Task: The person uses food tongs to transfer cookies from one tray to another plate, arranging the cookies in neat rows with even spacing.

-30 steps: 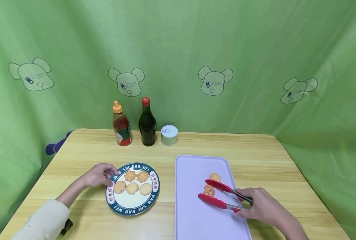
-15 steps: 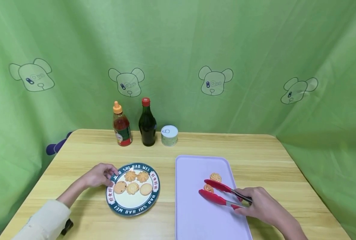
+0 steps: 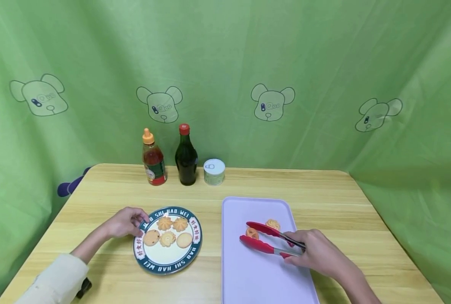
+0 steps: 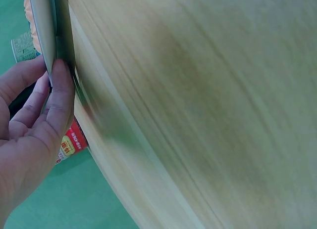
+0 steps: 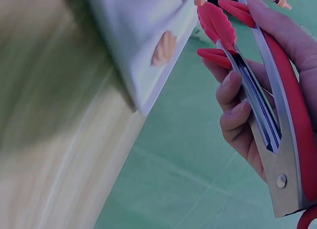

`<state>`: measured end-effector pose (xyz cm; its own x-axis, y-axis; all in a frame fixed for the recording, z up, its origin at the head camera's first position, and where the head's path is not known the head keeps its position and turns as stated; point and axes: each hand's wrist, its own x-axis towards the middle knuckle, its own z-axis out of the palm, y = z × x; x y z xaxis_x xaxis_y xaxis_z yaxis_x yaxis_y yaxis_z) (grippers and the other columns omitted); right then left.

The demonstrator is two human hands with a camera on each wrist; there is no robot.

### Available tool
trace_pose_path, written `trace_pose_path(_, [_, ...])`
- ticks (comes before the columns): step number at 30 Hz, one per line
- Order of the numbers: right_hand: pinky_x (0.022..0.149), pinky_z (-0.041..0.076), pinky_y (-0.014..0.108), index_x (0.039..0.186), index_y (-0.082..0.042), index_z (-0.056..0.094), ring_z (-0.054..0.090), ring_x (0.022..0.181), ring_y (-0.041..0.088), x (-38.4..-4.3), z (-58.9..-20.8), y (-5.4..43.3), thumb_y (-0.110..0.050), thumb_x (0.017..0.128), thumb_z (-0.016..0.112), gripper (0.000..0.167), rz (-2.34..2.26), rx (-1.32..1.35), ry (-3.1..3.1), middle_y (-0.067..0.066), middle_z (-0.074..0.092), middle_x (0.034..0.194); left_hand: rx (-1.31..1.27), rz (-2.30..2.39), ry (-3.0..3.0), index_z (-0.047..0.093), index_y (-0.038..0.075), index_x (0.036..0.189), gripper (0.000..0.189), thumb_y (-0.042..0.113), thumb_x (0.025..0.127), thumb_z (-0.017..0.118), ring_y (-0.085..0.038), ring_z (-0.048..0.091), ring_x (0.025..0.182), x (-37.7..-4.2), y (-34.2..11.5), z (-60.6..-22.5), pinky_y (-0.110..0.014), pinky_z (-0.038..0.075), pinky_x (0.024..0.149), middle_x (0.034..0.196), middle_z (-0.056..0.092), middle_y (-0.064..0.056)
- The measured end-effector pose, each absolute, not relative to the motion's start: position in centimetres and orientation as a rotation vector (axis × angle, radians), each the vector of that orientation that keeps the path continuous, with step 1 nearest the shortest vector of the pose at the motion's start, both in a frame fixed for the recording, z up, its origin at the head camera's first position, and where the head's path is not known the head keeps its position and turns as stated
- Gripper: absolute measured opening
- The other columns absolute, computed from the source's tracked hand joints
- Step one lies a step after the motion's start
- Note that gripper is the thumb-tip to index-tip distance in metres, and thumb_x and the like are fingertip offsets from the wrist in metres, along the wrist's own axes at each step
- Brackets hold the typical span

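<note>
My left hand [image 3: 125, 221] pinches the left rim of a round plate [image 3: 163, 268] with a dark teal border; thumb and fingers [image 4: 60, 100] are on either side of the rim in the left wrist view. Several cookies [image 3: 168, 239] lie on the plate. My right hand [image 3: 318, 252] grips red-tipped metal tongs [image 3: 257, 244] above the lilac tray [image 3: 248, 278]. Between the tong tips is a pretzel-shaped cookie [image 3: 252, 233], partly hidden; whether it touches the tray I cannot tell. Just behind the upper tong arm, a swirled cookie [image 3: 273, 224] lies on the tray.
Along the table's back edge stand a sauce bottle with an orange cap [image 3: 154, 162], a dark bottle with a red cap [image 3: 186, 158] and a tin can [image 3: 214, 172]. A green curtain [image 3: 225, 50] hangs behind the wooden table [image 3: 339, 202].
The tongs have closed in around the pretzel-shaped cookie, and it has shifted left and slightly back with them and my right hand. My left hand and the plate have stayed put.
</note>
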<state>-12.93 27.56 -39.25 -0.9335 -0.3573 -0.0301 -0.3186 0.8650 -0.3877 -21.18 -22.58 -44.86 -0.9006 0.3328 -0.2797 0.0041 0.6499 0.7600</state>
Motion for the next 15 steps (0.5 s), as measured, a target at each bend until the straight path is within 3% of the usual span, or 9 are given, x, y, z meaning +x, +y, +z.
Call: trace_pose_path(15, [0.060, 0.042, 0.019, 0.113, -0.006, 0.069, 0.052, 0.072, 0.011, -15.1, -38.8, 22.6, -0.031, 0.066, 0.085, 0.056, -0.550, -0.745, 2.960, 0.000, 0.070, 0.092, 0.252, 1.132, 2.473, 0.062, 0.001, 0.103, 0.038, -0.003, 0.067, 0.074, -0.019, 0.055, 0.085, -21.1, -22.6, -44.8, -0.031, 0.051, 0.077, 0.096, 0.060, -0.009])
